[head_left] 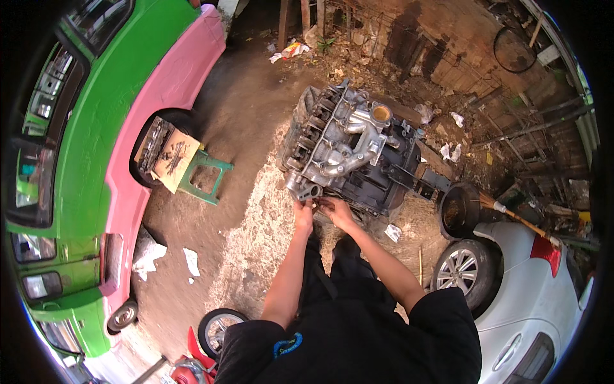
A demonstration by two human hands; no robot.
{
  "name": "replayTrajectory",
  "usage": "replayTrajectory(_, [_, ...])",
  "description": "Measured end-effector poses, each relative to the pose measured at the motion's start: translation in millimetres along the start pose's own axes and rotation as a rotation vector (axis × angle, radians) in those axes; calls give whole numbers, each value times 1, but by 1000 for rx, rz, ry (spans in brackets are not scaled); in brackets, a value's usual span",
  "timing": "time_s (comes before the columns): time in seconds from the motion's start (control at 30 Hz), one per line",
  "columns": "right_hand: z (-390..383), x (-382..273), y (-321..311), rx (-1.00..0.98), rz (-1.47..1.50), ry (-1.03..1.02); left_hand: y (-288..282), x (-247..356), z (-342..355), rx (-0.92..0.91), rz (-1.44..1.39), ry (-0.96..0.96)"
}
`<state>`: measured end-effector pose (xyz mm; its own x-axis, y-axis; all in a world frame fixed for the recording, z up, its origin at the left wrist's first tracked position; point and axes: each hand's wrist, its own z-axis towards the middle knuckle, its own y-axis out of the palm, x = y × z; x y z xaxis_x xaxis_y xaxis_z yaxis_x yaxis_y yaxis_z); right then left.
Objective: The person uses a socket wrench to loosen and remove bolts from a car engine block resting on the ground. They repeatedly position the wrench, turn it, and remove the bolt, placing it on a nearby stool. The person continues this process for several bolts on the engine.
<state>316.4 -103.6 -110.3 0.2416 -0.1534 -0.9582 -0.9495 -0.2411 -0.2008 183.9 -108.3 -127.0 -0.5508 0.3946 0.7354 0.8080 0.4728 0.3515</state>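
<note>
A car engine [348,150] stands in front of me, its top uncovered so that the valve gear [322,121] shows along the left side. A silver intake manifold [361,150] with a round tan opening lies across its middle. Both my hands are at the engine's near end, just below a grey metal housing [309,192]. My left hand [304,214] has its fingers drawn together against that part. Close to its right, my right hand [336,210] has bent fingers at the same spot. Whatever lies between the fingertips is too small and shaded to make out.
Left stands a green and pink van [128,160], with a green stool [206,176] bearing cardboard [176,160] and metal parts beside it. A black tub [459,210], a broom [511,214] and a silver car [531,281] are at right. A motorcycle wheel [217,329] is lower left.
</note>
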Motion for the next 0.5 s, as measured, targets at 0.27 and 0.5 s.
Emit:
replayTrajectory(0.27, [-31, -62, -89, 68, -511, -292, 14, -33, 15, 211, -68, 146])
replayTrajectory(0.5, [-25, -50, -111, 3, -668, -298, 23, -39, 24, 318, -135, 174])
